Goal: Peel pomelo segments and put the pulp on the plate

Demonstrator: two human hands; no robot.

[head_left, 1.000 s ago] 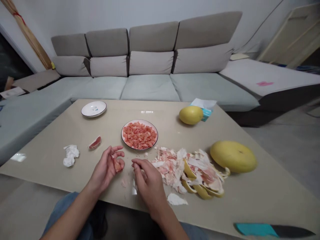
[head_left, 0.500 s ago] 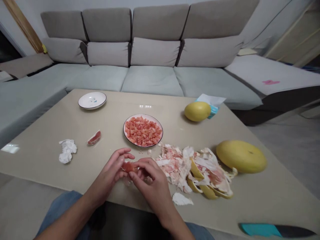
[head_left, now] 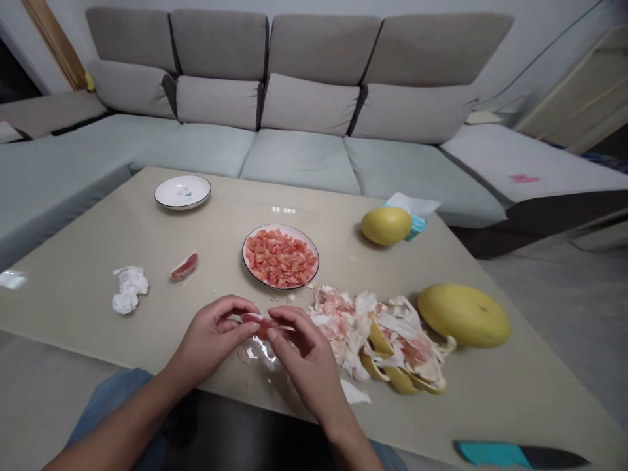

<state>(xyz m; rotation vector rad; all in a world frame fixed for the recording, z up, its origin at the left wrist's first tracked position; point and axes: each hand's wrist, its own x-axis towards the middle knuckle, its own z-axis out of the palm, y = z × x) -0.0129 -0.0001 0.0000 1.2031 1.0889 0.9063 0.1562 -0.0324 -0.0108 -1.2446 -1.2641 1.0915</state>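
Both bare hands, the left hand (head_left: 209, 340) and the right hand (head_left: 309, 356), pinch a small, moist, orange-red piece of fruit pulp (head_left: 262, 326) between their fingertips, on the near side of a round white dark-rimmed plate (head_left: 297, 233) heaped with orange-red pulp chunks (head_left: 279, 258). Left of that plate, on the glossy beige counter (head_left: 147, 226), lie a red fruit wedge edged in pale membrane (head_left: 184, 267) and, farther left, a crumpled white tissue (head_left: 130, 289). To the plate's near right sits a loose pile of pale membranes and yellow rind (head_left: 383, 333).
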